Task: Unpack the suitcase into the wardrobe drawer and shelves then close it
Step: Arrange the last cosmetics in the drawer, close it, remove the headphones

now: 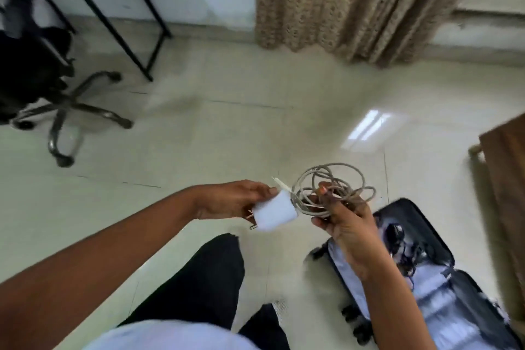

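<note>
- From the camera on my head, I look down at my two hands over the floor point(227, 136).
- My left hand point(230, 200) holds a white charger plug point(274, 213). My thumb is on top of it and my fingers are under it.
- The metal pins of the plug stick out at the lower left.
- My right hand point(345, 224) is closed around a bunch of looped grey cable point(332, 187). The loops stick up above my fingers.
- One end of the cable goes to the plug. A small white tip of it pokes out just above the plug.
- My two hands are close together, and the plug is just beside the cable bunch.
- The suitcase point(426, 278) lies open on the floor at the lower right, under my right arm. It is dark outside and pale blue inside.
- Some dark things lie in the suitcase, but they are too blurry for me to name.
- My leg in dark trousers point(210, 278) is at the bottom, just beside the suitcase.
- A black office chair point(37, 85) with wheels stands far left, next to the black legs of a tabletop point(136, 17).
- A brown curtain point(355, 0) hangs at the top.
- A piece of brown wooden furniture point(508, 167) is at the right edge, near the suitcase.
</note>
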